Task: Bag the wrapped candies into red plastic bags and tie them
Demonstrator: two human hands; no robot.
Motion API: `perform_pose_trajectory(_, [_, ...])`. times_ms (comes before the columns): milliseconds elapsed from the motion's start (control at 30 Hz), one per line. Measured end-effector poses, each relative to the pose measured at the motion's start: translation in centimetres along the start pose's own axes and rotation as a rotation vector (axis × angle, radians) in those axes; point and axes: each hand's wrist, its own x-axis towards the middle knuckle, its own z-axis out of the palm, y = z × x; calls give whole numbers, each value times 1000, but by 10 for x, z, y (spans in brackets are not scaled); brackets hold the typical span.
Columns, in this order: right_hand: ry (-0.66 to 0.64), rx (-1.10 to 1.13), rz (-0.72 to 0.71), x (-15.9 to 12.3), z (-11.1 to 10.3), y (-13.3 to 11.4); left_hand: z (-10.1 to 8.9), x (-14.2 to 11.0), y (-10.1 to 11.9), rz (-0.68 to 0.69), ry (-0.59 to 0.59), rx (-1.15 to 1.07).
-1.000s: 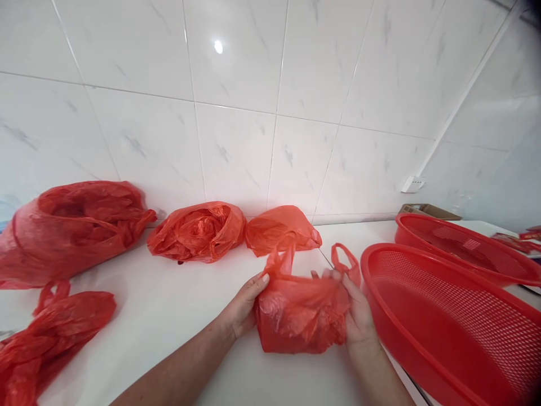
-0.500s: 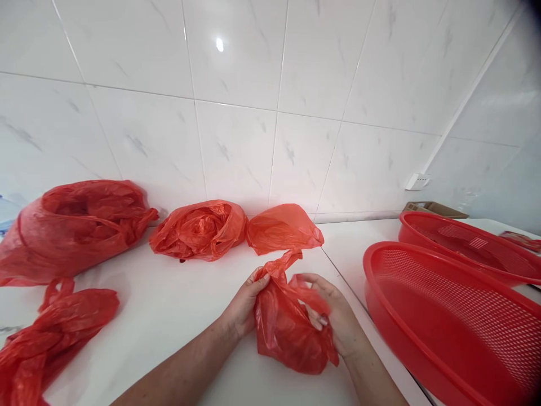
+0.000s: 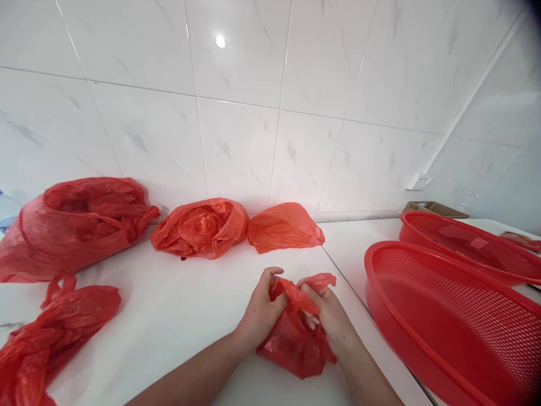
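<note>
A red plastic bag [image 3: 296, 349] rests on the white table right in front of me, its lower part bulging with contents I cannot make out. My left hand [image 3: 264, 310] grips the gathered top of the bag from the left, thumb pressed on the film. On the other side my right hand [image 3: 327, 316] pinches a handle strip of the same bag between thumb and fingers. The two handle strips cross or bunch between my hands; whether they are knotted I cannot tell.
Along the tiled wall lie a large full red bag [image 3: 71, 231], a crumpled red bag [image 3: 200, 228] and a flatter red bag [image 3: 285, 228]. Another tied-looking red bag [image 3: 63, 332] is at near left. Two red mesh baskets [image 3: 448, 327] stand to the right, with a cardboard box [image 3: 437, 210] behind.
My left hand has shifted up and right over the bag's top, and my right hand has closed in from the right. The upright handle strip is now folded down between them.
</note>
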Motion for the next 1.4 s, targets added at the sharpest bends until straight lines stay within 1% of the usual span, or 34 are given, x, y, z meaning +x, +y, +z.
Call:
perform_pose_trajectory(67, [53, 23, 2, 2, -1, 1, 2, -5, 4, 184, 41, 143])
perform_pose_trajectory(100, [59, 16, 2, 3, -2, 1, 2, -7, 6, 261, 28, 208])
perform_pose_trajectory(167, [56, -7, 11, 3, -2, 1, 3, -8, 8, 345, -30, 311])
perform_pose_trajectory(200, [43, -2, 16, 2, -3, 1, 2, -8, 9, 349, -51, 336])
perform_pose_trajectory(267, [-5, 81, 18, 1, -6, 0, 1, -4, 8, 293, -46, 304])
perform_pose_trajectory(400, [-144, 338, 46, -2, -13, -4, -7, 6, 2, 115, 28, 108])
perform_pose_trajectory(467, [-173, 368, 63, -3, -16, -7, -10, 9, 0, 25, 21, 42])
perform_pose_trajectory(533, [-154, 316, 47, -5, -16, -8, -12, 10, -2, -57, 18, -22])
perform_pose_trajectory(600, [-148, 208, 23, -6, -14, -9, -13, 10, -3, -110, 27, -75])
perform_pose_trajectory(733, [-178, 15, -52, -5, -10, -8, -12, 10, 0, -122, 38, -139])
perform_pose_trajectory(800, [-129, -124, -82, -4, -9, -8, -11, 9, 2, -101, 29, -152])
perform_pose_trajectory(933, [74, -422, -130, 2, -9, -2, -6, 6, 7, -10, 15, -118])
perform_pose_trajectory(1033, [229, -517, -150, 7, -12, 6, -1, 1, 9, 66, -5, -19])
perform_pose_trajectory(1133, [335, -562, -142, 10, -15, 10, 4, -3, 8, 125, -32, 87])
perform_pose_trajectory(1267, [392, -653, -202, 7, -14, 9, 6, -5, 7, 164, -37, 202])
perform_pose_trajectory(1333, [374, -645, -224, 6, -11, 7, 6, -5, 7, 169, -29, 237])
perform_pose_trajectory(1400, [314, -551, -214, 5, -9, 5, 5, -5, 8, 148, -18, 244])
